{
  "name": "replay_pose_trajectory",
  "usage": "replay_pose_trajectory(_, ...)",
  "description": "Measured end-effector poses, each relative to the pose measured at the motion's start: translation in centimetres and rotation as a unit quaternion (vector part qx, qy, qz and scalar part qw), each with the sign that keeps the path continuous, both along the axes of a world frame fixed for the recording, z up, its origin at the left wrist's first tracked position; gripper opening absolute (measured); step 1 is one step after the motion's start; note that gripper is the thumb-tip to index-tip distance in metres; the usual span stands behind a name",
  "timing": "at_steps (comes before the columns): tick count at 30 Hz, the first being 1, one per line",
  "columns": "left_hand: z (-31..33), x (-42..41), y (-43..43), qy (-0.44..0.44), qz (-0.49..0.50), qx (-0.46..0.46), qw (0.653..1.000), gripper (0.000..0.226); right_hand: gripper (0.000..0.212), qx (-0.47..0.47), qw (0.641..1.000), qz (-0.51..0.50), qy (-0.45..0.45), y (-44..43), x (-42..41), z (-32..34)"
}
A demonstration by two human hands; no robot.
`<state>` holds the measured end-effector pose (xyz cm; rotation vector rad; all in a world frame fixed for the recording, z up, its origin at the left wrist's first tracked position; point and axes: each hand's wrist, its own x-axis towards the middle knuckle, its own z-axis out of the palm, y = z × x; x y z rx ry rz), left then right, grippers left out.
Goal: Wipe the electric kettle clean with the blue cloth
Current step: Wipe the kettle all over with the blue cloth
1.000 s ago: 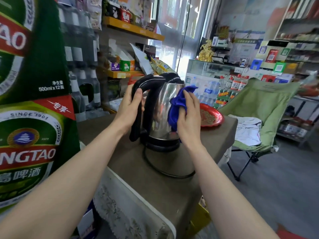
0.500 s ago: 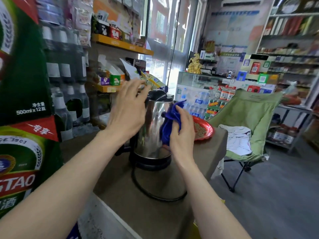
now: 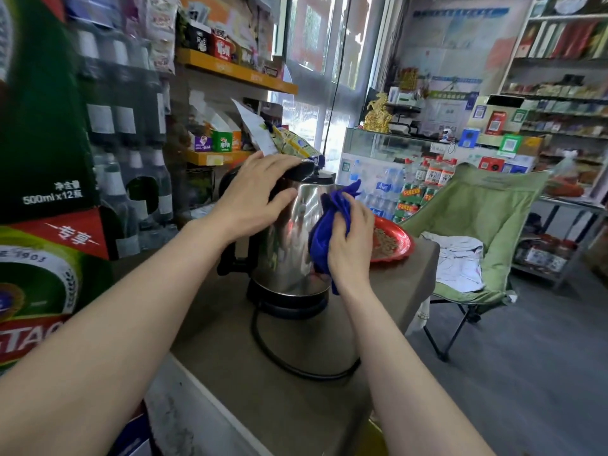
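A shiny steel electric kettle (image 3: 286,251) with a black lid and black handle stands upright on its black base, on a brown table (image 3: 230,350). My left hand (image 3: 256,192) lies flat over the lid and upper left side, fingers spread, holding the kettle steady. My right hand (image 3: 350,241) is closed on a bunched blue cloth (image 3: 325,232) and presses it against the kettle's right side. The handle points left, partly hidden by my left wrist. A black power cord (image 3: 296,366) loops from the base across the table toward me.
A red plate (image 3: 394,245) with food sits just right of the kettle, behind my right hand. Green beer cartons (image 3: 42,159) rise at the left. A green folding chair (image 3: 477,232) stands right of the table, with shop shelves and a glass counter behind it.
My left hand left the handle and moved up onto the lid. The kettle has turned so its handle points left. My right hand with the cloth slid lower on the steel side.
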<state>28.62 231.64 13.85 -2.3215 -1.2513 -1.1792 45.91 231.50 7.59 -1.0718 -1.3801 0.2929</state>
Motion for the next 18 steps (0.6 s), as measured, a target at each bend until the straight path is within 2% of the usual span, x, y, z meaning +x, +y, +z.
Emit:
replay_pose_trajectory(2,0.0,0.1,-0.1,0.0,-0.003,-0.005,1.0,0.05,0.034,-0.059,0.997,-0.016,0.035,0.1,0.3,-1.6)
replay_pose_trajectory(5,0.0,0.1,-0.1,0.004,0.006,-0.001,1.0,0.052,0.039,-0.212,0.973,-0.006,0.085,0.0,1.2,-3.9)
replay_pose_trajectory(7,-0.2,0.1,0.1,0.01,0.011,0.003,1.0,0.054,0.037,-0.196,0.978,-0.017,0.064,-0.3,1.3,-4.1)
replay_pose_trajectory(10,-0.2,0.0,0.4,0.027,0.028,0.009,0.999,0.057,0.028,-0.096,0.995,-0.018,0.033,-1.3,0.4,-3.4)
replay_pose_trajectory(12,-0.7,-0.6,0.5,0.029,0.093,0.038,0.995,0.066,0.034,-0.083,0.996,0.005,0.02,-1.4,0.3,-3.2)
replay_pose_trajectory(13,-1.1,-1.0,0.4,-0.007,0.127,0.041,0.991,0.072,0.036,-0.095,0.995,0.018,0.021,-1.3,0.5,-3.0)
replay_pose_trajectory(15,-2.3,-2.2,0.4,-0.163,0.142,-0.012,0.976,0.079,0.036,-0.128,0.991,0.033,0.036,-0.7,1.0,-2.6)
replay_pose_trajectory(16,-3.0,-2.7,0.6,-0.249,0.13,-0.063,0.958,0.075,0.033,-0.14,0.989,0.036,0.042,-0.3,1.3,-2.3)
replay_pose_trajectory(18,-4.1,-3.5,1.1,-0.374,0.081,-0.166,0.909,0.054,0.03,-0.153,0.987,0.044,0.039,0.5,1.5,-1.7)
